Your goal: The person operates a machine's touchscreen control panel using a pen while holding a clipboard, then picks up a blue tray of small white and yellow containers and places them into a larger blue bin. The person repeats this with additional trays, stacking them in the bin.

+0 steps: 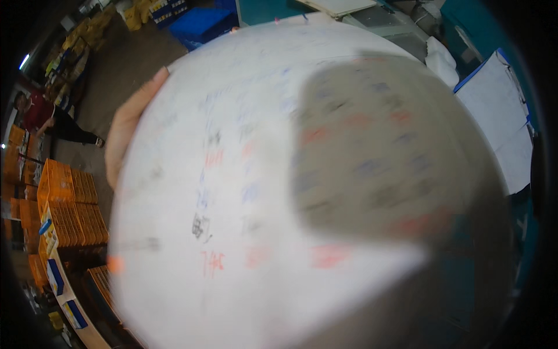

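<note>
A large white sheet of paper (168, 221) with handwriting in blue, black and red fills most of the head view, close up and blurred. My left hand (129, 131) grips its left edge, with the thumb along the rim and the other fingers mostly hidden behind the sheet. A dark shadow covers the right part of the paper. My right hand does not show.
A clipboard (500, 116) with white papers lies at the right. Orange crates (72, 224) are stacked at the left beside a ledge with small blue boxes (75, 314). A person (49, 119) stands farther left. Blue crates (200, 26) are at the back.
</note>
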Action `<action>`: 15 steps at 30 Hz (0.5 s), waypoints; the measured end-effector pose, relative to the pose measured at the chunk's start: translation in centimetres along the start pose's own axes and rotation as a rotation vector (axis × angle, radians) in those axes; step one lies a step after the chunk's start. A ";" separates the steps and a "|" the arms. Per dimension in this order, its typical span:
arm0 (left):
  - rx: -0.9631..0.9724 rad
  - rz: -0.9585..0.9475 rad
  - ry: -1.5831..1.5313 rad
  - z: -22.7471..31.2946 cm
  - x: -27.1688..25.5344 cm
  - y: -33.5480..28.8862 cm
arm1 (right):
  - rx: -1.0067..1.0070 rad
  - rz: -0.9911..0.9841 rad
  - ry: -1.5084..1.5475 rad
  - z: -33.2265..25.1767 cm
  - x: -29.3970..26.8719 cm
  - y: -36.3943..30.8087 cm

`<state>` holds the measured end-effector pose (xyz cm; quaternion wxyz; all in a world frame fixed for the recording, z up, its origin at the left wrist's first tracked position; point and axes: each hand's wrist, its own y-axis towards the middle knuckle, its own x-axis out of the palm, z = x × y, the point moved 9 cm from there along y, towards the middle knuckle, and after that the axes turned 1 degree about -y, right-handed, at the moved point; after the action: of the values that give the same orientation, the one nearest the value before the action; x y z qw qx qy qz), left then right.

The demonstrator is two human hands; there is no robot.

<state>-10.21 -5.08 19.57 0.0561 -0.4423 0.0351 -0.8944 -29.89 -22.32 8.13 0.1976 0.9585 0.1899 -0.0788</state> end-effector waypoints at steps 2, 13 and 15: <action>0.105 0.130 0.109 1.2 -1.0 0.4 | 0.011 -0.013 0.003 0.7 0.4 -0.1; 0.126 0.637 0.580 -1.8 -16.6 2.6 | 0.410 -0.141 0.371 9.9 7.7 -2.7; 0.157 0.558 0.736 -1.5 -17.2 2.7 | 0.483 -0.132 0.432 11.1 8.3 -2.6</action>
<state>-0.84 -5.47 4.86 0.3116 -0.0636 0.1026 -0.9425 -24.20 -21.89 -4.75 -0.0855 0.9578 0.2651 0.0709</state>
